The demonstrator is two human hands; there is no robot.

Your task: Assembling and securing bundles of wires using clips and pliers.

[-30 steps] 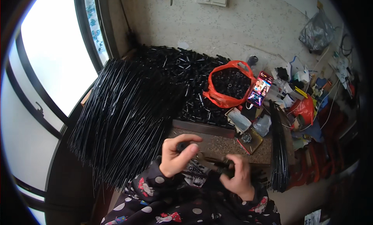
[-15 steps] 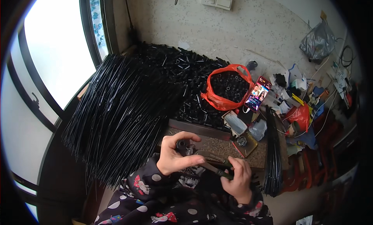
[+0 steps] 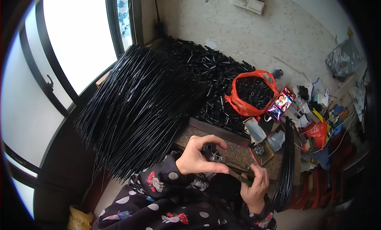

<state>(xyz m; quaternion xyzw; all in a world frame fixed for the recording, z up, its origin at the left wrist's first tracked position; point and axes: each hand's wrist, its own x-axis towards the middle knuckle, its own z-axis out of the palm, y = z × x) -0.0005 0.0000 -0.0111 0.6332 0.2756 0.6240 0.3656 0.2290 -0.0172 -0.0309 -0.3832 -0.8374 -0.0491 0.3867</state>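
My left hand (image 3: 198,158) curls around a small black tubular part (image 3: 208,148), its thumb stretched toward the right and its index finger bent over the top. Bright metal bits show at the part's right side. My right hand (image 3: 256,187) grips a pair of pliers with green handles (image 3: 245,179). The jaws point left into the space between my left thumb and index finger, close to the black part. Whether they pinch it I cannot make out. Both hands are over the near edge of the worktable (image 3: 190,131).
A large bundle of thin black rods (image 3: 135,107) lies left, beside a heap of short black tubes (image 3: 216,77). Behind my hands are a red plastic bag of black rings (image 3: 254,107) and a lit phone (image 3: 281,104). A smaller rod bundle (image 3: 285,174) hangs at right, near clutter.
The whole view has shifted, so everything sits further right in the picture. My hands keep nearly the same grip, with the pliers still near the black part.
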